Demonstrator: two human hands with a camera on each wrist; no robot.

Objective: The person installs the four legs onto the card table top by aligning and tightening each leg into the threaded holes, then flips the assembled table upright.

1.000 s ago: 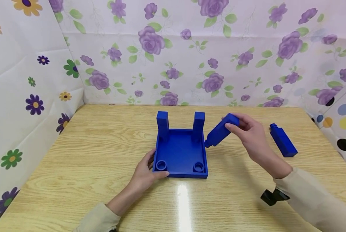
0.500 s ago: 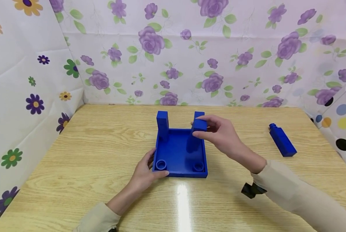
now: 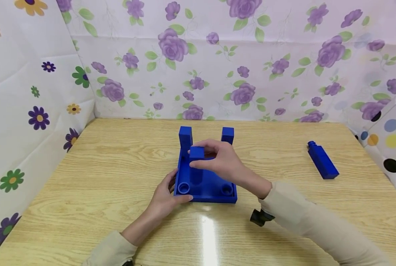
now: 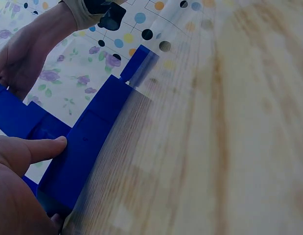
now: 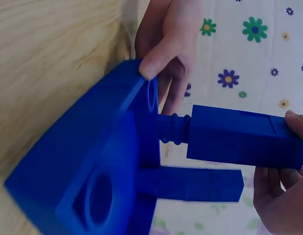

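A square blue tabletop (image 3: 214, 199) lies with its rimmed side up on the table. Two blue legs stand upright in its far corners, the left leg (image 3: 185, 137) and the right leg (image 3: 228, 134). Round sockets show in the near corners, a left socket (image 3: 183, 188) and a right socket (image 3: 227, 190). My left hand (image 3: 162, 201) grips the near left corner, thumb over the rim. My right hand (image 3: 223, 160) pinches another blue leg (image 5: 239, 137) near its top and holds it upright, ribbed peg down, over the left part of the tabletop.
One more blue leg (image 3: 323, 160) lies on the wooden table (image 3: 118, 159) at the right, its peg pointing away. Flowered cloth (image 3: 211, 74) hangs behind the table and along the left side. Spotted cloth (image 3: 388, 133) borders the right side.
My right hand has carried its leg leftward from beyond the tabletop's right side to over its left part, turning it from tilted to upright. The left hand keeps its grip in place.
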